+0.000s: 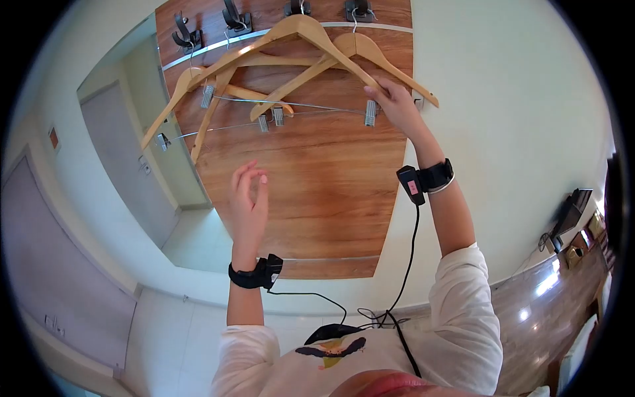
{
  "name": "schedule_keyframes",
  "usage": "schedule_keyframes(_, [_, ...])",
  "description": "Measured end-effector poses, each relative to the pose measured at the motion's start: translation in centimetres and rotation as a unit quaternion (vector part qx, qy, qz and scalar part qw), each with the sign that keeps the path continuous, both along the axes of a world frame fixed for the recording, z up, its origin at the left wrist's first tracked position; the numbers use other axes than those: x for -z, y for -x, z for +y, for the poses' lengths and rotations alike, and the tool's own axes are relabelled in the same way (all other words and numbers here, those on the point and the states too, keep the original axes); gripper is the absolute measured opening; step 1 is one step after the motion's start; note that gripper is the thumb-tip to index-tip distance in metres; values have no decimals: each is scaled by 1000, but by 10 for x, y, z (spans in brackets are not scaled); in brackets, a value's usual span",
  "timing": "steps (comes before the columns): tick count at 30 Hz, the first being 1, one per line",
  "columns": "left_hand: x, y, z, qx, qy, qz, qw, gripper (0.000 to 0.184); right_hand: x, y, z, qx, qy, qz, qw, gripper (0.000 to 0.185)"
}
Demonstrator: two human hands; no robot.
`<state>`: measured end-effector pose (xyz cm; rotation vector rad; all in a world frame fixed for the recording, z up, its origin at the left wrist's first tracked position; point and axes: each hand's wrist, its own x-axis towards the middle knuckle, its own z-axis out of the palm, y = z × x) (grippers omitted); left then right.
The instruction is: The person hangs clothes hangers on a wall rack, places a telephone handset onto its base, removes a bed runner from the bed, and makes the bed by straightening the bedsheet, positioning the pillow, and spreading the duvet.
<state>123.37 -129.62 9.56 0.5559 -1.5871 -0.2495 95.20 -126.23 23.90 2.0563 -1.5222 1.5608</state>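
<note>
My right hand (395, 106) is closed around the lower right end of a wooden clothes hanger (301, 28), the foremost one, near a metal clip (370, 113). Lower down and to the left, my left hand (250, 195) is raised with its fingers loosely bent and apart, holding nothing. Behind the front hanger, more wooden hangers overlap, including one on the right (355, 45) and one on the left (173, 106). Thin metal bars with clips cross below them. Whether the front hanger's hook rests on the wall hook behind it, I cannot tell.
Several black wall hooks (238, 20) line the top of a wood-grain panel (304, 198). A mirror (132, 99) is to its left, and a door (59, 258) further left. Black cables (415, 245) run from my wrist straps. A dark screen (572, 212) is at far right.
</note>
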Motion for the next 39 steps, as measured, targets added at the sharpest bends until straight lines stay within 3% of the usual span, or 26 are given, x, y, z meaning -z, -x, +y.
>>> schedule_keyframes(5, [13, -8, -6, 46, -56, 1, 997, 16, 20, 7, 11, 31, -20, 15, 999, 35])
schedule_keyframes(8, [18, -6, -7, 42, -49, -9, 998, 15, 19, 5, 25, 19, -44, -50, 998, 36])
schedule_keyframes(11, [23, -1, -8, 46, -23, -18, 998, 15, 13, 17, 25, 95, -47, -12, 994, 37])
schedule_keyframes(13, [27, 2, -1, 28, -24, -32, 999, 15, 13, 31, 15, 159, 130, 62, 977, 35])
schedule_keyframes(14, [29, 3, 2, 6, -24, -44, 999, 15, 17, 37, 13, 161, 129, 61, 977, 35])
schedule_keyframes(16, [37, 8, 8, 37, -42, -42, 998, 16, 32, 43, 28, 283, 272, 121, 912, 30])
schedule_keyframes(20, [44, 24, 17, 148, -143, 11, 978, 17, 82, 57, 77, 271, 224, 87, 932, 25])
schedule_keyframes(22, [60, 34, 16, 194, -182, 11, 964, 19, 117, 57, 125, 201, 133, -31, 970, 19])
schedule_keyframes(23, [70, 40, 16, 223, -215, 23, 950, 20, 135, 62, 151, 230, 125, -38, 964, 19])
schedule_keyframes(25, [86, 57, 18, 275, -256, -6, 927, 21, 179, 82, 215, 173, -31, -192, 966, 16])
schedule_keyframes(27, [105, 81, 24, 326, -293, -36, 898, 22, 214, 84, 288, 217, -75, -263, 937, 17])
schedule_keyframes(32, [157, 184, 61, 402, -366, -108, 832, 25, 291, 48, 454, 425, -53, -395, 813, 16])
schedule_keyframes(34, [169, 230, 91, 448, -379, -143, 797, 26, 318, 30, 509, 519, 11, -467, 716, 16])
schedule_keyframes(39, [190, 334, 161, 532, -380, -230, 721, 27, 333, -28, 591, 651, 152, -477, 571, 16])
